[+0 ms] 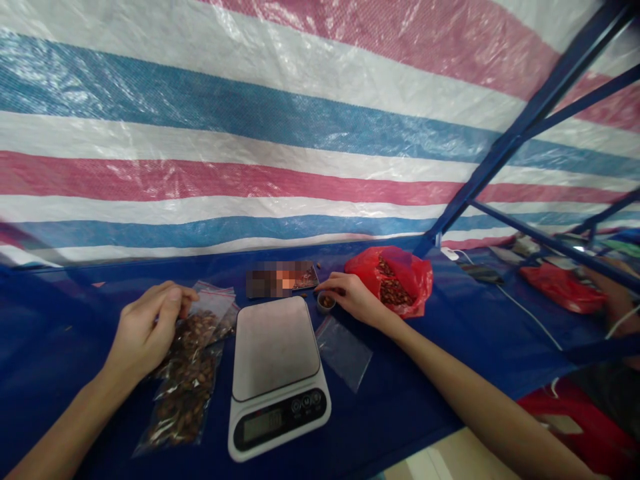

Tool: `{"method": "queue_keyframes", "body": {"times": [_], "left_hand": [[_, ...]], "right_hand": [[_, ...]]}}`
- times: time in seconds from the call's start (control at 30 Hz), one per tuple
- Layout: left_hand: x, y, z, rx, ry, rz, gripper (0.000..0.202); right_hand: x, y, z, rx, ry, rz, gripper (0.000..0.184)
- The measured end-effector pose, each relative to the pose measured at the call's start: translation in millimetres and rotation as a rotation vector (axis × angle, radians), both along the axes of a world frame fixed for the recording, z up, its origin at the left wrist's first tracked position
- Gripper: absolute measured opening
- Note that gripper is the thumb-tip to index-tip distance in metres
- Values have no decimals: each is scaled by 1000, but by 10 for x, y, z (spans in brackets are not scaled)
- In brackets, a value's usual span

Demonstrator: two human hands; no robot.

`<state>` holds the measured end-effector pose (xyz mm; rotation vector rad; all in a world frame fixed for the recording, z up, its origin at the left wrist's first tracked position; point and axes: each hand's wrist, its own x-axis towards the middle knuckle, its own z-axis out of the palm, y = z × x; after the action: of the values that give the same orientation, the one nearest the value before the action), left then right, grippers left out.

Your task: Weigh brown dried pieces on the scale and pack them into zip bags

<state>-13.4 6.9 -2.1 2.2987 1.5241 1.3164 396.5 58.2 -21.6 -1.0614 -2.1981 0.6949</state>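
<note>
My left hand [153, 325] is closed, its thumb and fingers pinched at the upper edge of a clear zip bag [197, 327] of brown nuts or seeds. More filled zip bags [180, 407] overlap below it. My right hand [357, 298] curls its fingers round the rim of a small cup [326, 303] with a few brown pieces in it. Between the hands sits a white kitchen scale [277, 353] with a bare metal plate; its display digits are faint. An unfilled zip bag [345, 352] lies flat at the scale's right.
Behind my right hand stands an open red plastic bag [393, 283] of the same brown pieces. A phone-like object [305, 275], partly blurred, lies behind the scale. Blue metal bars [515, 133] and a white cable [533, 317] are at right. Striped sheeting [250, 133] hangs behind.
</note>
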Motion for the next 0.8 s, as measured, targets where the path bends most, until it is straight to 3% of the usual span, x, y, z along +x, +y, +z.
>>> {"method": "queue_keyframes", "body": {"times": [0.23, 0.47, 0.67, 0.8], "left_hand": [[9, 4, 1, -9, -18, 10, 36], [-23, 14, -29, -17, -18, 17, 36], [-17, 1, 2, -50, 21, 51, 39], [11, -23, 50, -46, 20, 63, 41]], "right_hand": [[-34, -5, -42, 52, -40, -27, 16], [-19, -31, 8, 24, -66, 108, 35], [12, -21, -28, 32, -30, 105, 22], [14, -41, 32, 38, 72, 7, 13]]}}
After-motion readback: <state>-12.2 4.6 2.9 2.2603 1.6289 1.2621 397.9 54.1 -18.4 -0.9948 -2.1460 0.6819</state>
